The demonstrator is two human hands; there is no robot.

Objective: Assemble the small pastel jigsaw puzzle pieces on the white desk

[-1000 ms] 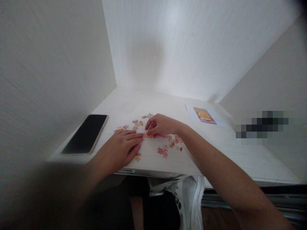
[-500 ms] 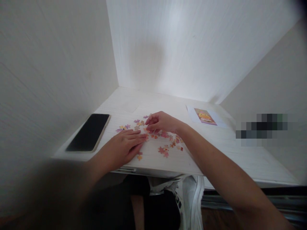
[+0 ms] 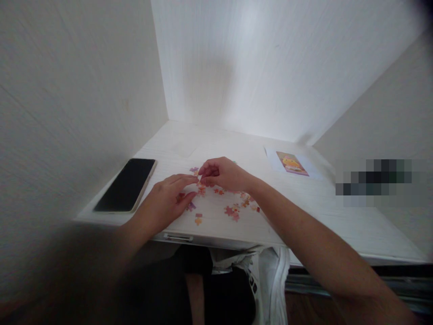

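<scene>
Small pink, orange and purple puzzle pieces (image 3: 233, 210) lie scattered on the white desk (image 3: 304, 212). My left hand (image 3: 169, 198) is raised a little above the pieces, its fingertips meeting those of my right hand (image 3: 223, 174). Both sets of fingertips pinch together at a small piece (image 3: 199, 180) between them; it is too small to see clearly. One orange piece (image 3: 198, 220) lies alone near the front edge.
A black phone (image 3: 126, 184) lies face up at the desk's left side. A small picture card (image 3: 291, 163) on a white sheet sits at the back right. White walls enclose the desk on three sides. My legs and a white shoe (image 3: 270, 280) show below.
My left hand has lifted off the desk, where it lay flat, and its fingertips now meet my right hand's. My right hand has shifted slightly left. Pieces under the left hand are uncovered.
</scene>
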